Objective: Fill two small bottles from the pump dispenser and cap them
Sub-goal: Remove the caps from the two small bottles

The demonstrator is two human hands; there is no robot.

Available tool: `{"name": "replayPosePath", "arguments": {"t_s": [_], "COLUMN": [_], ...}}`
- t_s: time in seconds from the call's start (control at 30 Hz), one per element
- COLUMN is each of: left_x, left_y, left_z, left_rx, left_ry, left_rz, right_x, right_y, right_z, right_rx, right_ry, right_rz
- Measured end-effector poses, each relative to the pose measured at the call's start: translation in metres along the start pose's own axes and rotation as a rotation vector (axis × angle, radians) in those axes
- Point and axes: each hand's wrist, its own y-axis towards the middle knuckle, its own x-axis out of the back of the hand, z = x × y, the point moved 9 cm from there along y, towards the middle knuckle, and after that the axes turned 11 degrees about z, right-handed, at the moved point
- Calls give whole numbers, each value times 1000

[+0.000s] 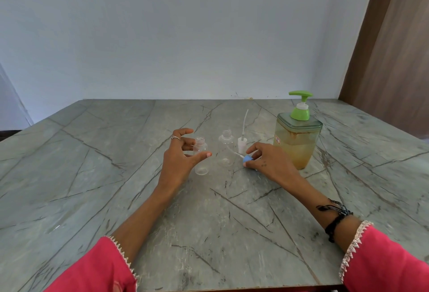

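Note:
Two small clear bottles stand uncapped and empty on the marble table: the left bottle (201, 157) and the right bottle (226, 148). My left hand (180, 157) is spread beside the left bottle, fingers and thumb around it but apart from it. My right hand (267, 160) pinches a blue cap (247, 158) with a thin white tube, low at the tabletop. A second, white spray cap (242, 144) stands upright with its tube pointing up. The pump dispenser (297, 138), green pump on a clear square body with yellowish liquid, stands to the right.
The grey veined marble table (116, 175) reaches back to a pale wall. A brown curtain (394, 47) hangs at the far right. The table's front edge runs along the bottom of the view.

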Motion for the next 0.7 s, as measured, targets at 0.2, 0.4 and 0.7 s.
{"name": "replayPosePath", "arguments": {"t_s": [0.2,0.4,0.7], "left_x": [0,0,1], "left_y": [-1,-1,0], "left_z": [-1,0,0], "left_rx": [-7,-12,-12], "left_ry": [-1,5,13], "left_rz": [-2,-5,-3], "right_x": [1,3,4], "right_y": [-2,-2,-4], "right_z": [0,-1,-2], "right_rx": [-2,-1,-6], "right_ry": [3,-13,-25], "right_rz": [9,2,-7]}}
